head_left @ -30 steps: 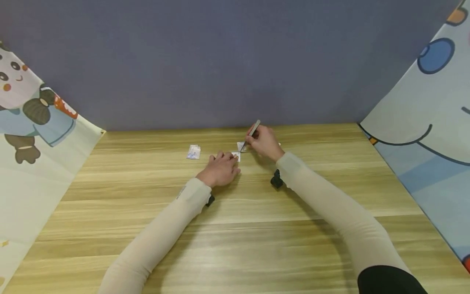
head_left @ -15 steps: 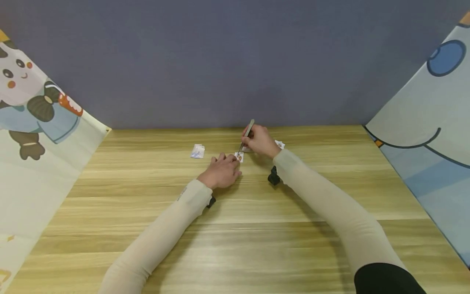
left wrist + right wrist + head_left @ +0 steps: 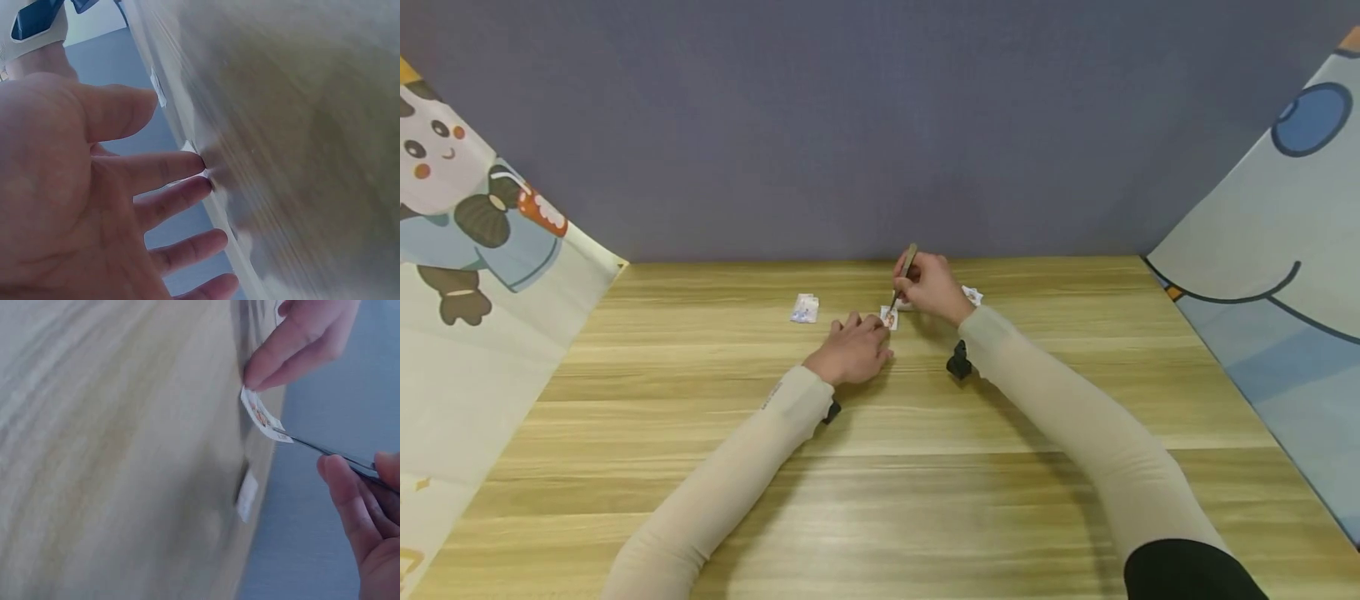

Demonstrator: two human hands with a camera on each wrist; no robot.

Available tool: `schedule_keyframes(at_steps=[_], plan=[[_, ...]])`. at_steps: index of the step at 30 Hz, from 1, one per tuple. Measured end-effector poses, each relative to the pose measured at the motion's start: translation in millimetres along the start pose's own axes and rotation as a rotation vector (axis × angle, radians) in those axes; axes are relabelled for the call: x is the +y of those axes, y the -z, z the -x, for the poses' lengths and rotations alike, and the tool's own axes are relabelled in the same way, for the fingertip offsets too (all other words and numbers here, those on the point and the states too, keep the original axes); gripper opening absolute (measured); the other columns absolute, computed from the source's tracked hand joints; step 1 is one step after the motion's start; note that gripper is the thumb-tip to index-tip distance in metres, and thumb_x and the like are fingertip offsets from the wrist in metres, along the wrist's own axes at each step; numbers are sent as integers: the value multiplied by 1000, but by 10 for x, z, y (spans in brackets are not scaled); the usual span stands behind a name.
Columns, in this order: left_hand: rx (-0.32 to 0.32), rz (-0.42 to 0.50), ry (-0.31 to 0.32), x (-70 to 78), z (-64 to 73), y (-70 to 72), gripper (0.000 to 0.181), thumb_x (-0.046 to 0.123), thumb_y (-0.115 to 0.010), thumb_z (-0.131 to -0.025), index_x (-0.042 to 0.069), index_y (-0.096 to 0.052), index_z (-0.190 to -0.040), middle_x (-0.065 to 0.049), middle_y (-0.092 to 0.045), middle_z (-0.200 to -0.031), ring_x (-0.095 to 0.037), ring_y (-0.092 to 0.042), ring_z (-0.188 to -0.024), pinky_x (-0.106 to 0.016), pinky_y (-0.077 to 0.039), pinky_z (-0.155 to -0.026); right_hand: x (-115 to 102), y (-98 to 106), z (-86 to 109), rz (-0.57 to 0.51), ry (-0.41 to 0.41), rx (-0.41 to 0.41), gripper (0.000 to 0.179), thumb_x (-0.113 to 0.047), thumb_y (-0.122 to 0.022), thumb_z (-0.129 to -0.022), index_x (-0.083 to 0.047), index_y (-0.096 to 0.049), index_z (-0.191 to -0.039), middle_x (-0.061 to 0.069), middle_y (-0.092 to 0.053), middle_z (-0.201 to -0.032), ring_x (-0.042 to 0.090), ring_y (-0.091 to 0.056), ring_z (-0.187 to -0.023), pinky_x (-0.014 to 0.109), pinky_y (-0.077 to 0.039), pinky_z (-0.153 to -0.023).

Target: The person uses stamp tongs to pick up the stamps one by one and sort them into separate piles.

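Note:
A small white postage stamp (image 3: 890,317) with an orange picture lies near the back of the table. My left hand (image 3: 852,350) is palm down, and its outstretched fingertips touch the stamp's near left edge. In my right hand (image 3: 931,287) I pinch metal tweezers (image 3: 325,450) between thumb and fingers. Their tips are at the stamp's far edge, and the right wrist view shows the stamp bowed upward there. The left wrist view shows the fingers (image 3: 181,197) spread and nearly straight. Part of the stamp is hidden under the left fingertips.
To the left lies a small overlapping pile of stamps (image 3: 805,307). More stamps (image 3: 973,295) lie beyond the right wrist, and another (image 3: 905,306) is partly behind the right hand. A grey-blue panel (image 3: 880,133) rises behind the wooden table (image 3: 880,500).
The right hand and tweezers have shifted slightly left, and the tweezers stand more upright. Within the last half second the stamp's far edge has come up a little. The left hand stays in place.

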State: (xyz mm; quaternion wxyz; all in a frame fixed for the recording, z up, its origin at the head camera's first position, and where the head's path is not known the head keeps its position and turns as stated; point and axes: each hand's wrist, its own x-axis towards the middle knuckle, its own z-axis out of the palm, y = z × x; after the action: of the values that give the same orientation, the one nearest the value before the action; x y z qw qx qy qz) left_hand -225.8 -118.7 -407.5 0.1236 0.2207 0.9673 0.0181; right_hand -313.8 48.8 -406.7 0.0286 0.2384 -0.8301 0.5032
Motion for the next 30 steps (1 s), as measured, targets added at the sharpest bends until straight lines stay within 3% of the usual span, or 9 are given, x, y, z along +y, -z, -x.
schedule_keyframes(at_steps=[6,10,15,20,30], plan=[[-10,11,-3,18,-61,7,49,42,-41,-100,14,-46,-141,-3,-35,-145,-26,-29,-128,-47,-29,-95,-48,237,83,19,72,74,6,-6,-63,-90,-8,-60,-87,8,-65,-77,27,-65,-67,34,-54,-58],[-4,7,-17,33,-110,22,49,41,-41,-100,14,-46,-141,-3,-34,-146,-26,-28,-130,-49,-28,-98,-31,449,131,-17,53,118,5,-6,-63,-91,-7,-59,-87,11,-65,-78,34,-65,-71,34,-55,-60],[45,32,-64,85,-203,53,52,38,-42,-100,12,-38,-145,-5,-31,-149,-27,-26,-134,-49,-26,-102,40,673,178,-41,3,150,6,-4,-62,-91,-7,-58,-88,11,-64,-79,31,-66,-71,34,-56,-60],[55,58,-86,248,-371,53,53,36,-43,-100,12,-35,-147,-4,-30,-150,-29,-23,-137,-51,-22,-105,205,815,235,-34,-67,148,5,-3,-62,-90,-5,-58,-87,15,-65,-78,36,-66,-71,46,-55,-62],[-20,14,-71,656,-727,31,51,35,-41,-100,16,-35,-147,0,-26,-152,-26,-20,-138,-54,-17,-107,549,921,313,-59,-150,186,4,4,-62,-87,4,-58,-89,22,-64,-80,36,-65,-70,48,-54,-64]])
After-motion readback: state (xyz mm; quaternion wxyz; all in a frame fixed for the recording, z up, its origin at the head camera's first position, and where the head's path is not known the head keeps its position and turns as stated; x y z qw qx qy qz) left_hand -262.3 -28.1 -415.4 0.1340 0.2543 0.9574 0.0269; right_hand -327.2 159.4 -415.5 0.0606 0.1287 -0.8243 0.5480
